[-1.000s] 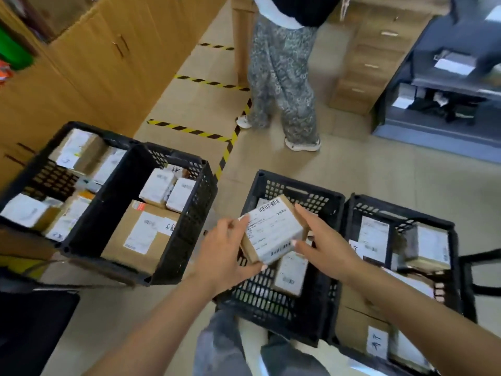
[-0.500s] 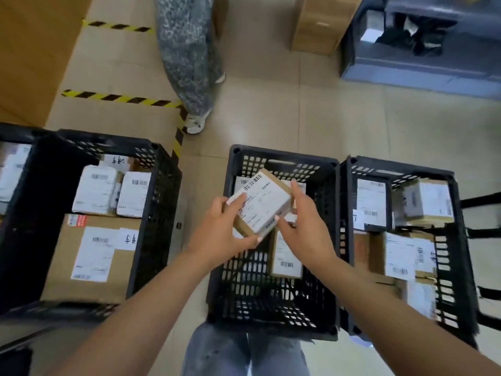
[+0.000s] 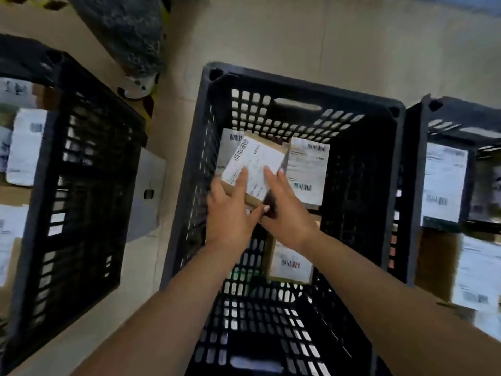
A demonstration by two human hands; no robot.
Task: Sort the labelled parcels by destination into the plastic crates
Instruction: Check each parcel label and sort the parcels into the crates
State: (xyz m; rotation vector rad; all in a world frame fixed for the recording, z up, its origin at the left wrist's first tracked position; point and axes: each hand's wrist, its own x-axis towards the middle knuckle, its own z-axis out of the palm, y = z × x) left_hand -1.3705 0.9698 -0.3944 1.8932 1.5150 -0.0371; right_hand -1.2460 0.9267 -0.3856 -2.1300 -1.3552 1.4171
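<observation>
1. Inside the middle crate (image 3: 295,85), down between its black slotted walls, that's where both my hands are right now.
2. My left hand (image 3: 230,210) grips the small cardboard parcel (image 3: 256,165) from its near left corner, fingers laid up over the white label, thumb curled under the near edge.
3. My right hand (image 3: 287,210) holds the same parcel from the right, fingers stretched along its right side and onto the label, thumb tucked underneath; the two thumbs nearly meet.
4. The parcel sits tilted, barcode strip up at its far left edge, held above the crate's floor, not lying flat.
5. Behind it, against the far wall, a second labelled parcel (image 3: 309,169) shows to the right, and the barcode corner of another parcel (image 3: 230,147) peeks out on the left.
6. Under my right wrist lies one more labelled box (image 3: 291,263) on the crate floor.
7. Over on my left, the left crate (image 3: 81,185) carries white-labelled parcels, blurred.
8. On my right, the right crate (image 3: 412,185) stands touching the middle one, with more labelled parcels inside, also blurred.
9. Far left on the pale floor, another person's patterned trouser leg (image 3: 127,31) and shoe.
</observation>
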